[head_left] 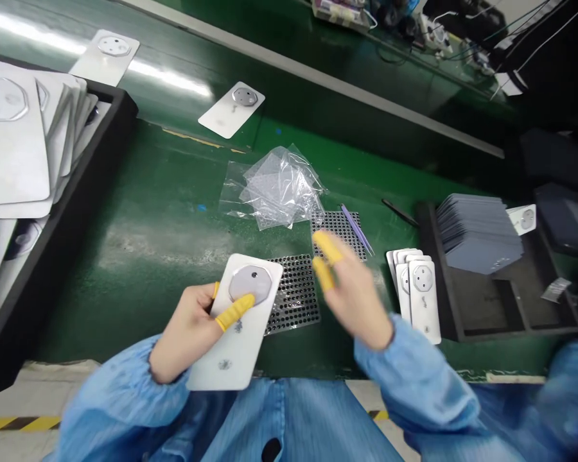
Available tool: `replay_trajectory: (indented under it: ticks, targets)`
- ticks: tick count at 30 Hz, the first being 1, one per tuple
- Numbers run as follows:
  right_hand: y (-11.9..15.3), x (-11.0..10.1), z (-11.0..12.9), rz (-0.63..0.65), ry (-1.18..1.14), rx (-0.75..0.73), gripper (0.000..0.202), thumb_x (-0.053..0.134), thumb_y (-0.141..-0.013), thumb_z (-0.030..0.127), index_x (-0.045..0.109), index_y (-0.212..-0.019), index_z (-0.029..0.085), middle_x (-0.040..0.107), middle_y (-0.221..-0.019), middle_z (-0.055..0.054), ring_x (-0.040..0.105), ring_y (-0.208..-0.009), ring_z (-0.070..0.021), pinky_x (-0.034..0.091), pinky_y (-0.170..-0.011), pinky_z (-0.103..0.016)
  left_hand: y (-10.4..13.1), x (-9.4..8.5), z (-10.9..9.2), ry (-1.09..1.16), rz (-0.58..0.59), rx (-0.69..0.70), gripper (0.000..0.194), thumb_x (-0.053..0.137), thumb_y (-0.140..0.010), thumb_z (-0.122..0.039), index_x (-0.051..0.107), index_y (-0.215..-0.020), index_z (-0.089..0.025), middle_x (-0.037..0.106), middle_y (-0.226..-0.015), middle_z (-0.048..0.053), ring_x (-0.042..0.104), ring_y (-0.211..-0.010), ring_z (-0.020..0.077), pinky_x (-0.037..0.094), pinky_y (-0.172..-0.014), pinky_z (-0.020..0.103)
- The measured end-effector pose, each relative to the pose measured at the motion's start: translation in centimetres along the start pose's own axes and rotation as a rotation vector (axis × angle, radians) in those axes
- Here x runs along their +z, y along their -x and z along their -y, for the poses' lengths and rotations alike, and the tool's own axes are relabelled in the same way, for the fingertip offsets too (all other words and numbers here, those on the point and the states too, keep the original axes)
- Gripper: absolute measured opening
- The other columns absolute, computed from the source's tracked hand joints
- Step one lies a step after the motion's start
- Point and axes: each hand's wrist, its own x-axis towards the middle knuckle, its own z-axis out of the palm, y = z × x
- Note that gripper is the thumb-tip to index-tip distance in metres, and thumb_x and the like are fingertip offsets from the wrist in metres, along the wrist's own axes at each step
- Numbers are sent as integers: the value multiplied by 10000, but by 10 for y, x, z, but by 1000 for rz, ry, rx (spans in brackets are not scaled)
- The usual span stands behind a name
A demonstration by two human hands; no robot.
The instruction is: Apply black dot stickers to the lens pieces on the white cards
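My left hand (192,330), with yellow finger cots, grips a white rounded panel (221,369); its thumb lies on the grey octagonal area near the top, beside a dark hole. Slightly blurred, my right hand (354,289) hovers at the right edge of a sheet of black dots (296,292). Two of its fingers wear yellow cots and are apart, with nothing visible between them. A second dotted sheet (334,224) lies behind that hand, and purple tweezers (356,229) rest across it.
Clear plastic bags (282,186) are heaped mid-table. At left stands a black tray (94,163) of white panels. Several white panels (424,301) lie beside a right-hand black bin (472,308) holding grey sheets (479,234). A single panel (226,119) lies farther back. Another person's blue sleeve (568,391) shows at right.
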Motion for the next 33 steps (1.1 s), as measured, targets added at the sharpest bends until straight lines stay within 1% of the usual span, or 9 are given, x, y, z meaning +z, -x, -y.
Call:
replay_trajectory:
  ticks: [4,7,9,12,14,18,22,26,33]
  targets:
    - [-40,-19,-81,19,499,166,332,575,-865,269,655,-1098,47,489,-1365,-265,472,-1246,-412,410,-1002,-622,-13,-33,8,-509,-235,189,520,681,-732,-520,672,-1088,-140,750,-961,131,718,-796,324,584,-611,366]
    - [-49,-21,-120,40,511,200,222,560,-834,225,717,-890,77,598,-1252,-229,567,-1150,-366,460,-984,-539,-13,-46,25,-688,-320,315,747,647,-788,-479,408,-1401,-125,591,-1290,201,639,-1073,370,568,-804,466]
    - [-48,-22,-124,-79,449,207,223,552,-834,241,718,-900,107,668,-1152,-181,626,-1079,-313,489,-968,-492,-9,-47,37,-749,-385,493,792,639,-820,-393,276,-1460,-100,442,-1418,246,523,-1234,380,521,-918,508]
    - [-42,-22,-97,-330,245,222,290,566,-868,309,680,-1065,130,723,-990,-118,696,-896,-237,558,-861,-425,-5,-42,53,-814,-389,752,655,627,-845,-232,330,-1414,-99,433,-1414,249,442,-1312,355,447,-1029,525]
    - [-39,-16,-62,-335,93,139,301,597,-874,316,656,-1122,157,722,-943,-86,695,-816,-197,575,-799,-378,-4,-39,61,-825,-345,842,522,624,-843,-160,426,-1323,-105,504,-1352,235,455,-1302,347,453,-1034,523]
    - [-33,19,6,104,-56,-234,251,623,-867,219,645,-1116,194,673,-960,-60,643,-845,-163,561,-735,-303,-6,-37,69,-810,-359,874,402,645,-828,-132,504,-1200,-67,516,-1326,266,462,-1296,369,477,-1025,519]
    - [-30,58,31,426,36,-492,322,431,-894,62,596,-1160,141,619,-1047,-108,614,-868,-183,567,-690,-315,-8,-37,71,-800,-380,878,369,661,-822,-140,521,-1154,-61,526,-1314,267,474,-1290,366,494,-1019,508]
    - [-35,72,33,571,145,-522,457,360,-865,5,509,-1276,136,575,-1121,-106,600,-882,-170,576,-684,-302,-7,-36,70,-785,-396,873,336,672,-812,-136,535,-1112,-70,543,-1300,262,487,-1281,367,510,-1007,493]
    - [-40,70,43,656,341,-522,325,374,-935,105,577,-1188,127,552,-1058,-115,585,-783,-160,543,-550,-267,-7,-35,70,-778,-394,850,321,671,-809,-124,538,-1097,-74,532,-1314,255,470,-1296,364,498,-1028,483]
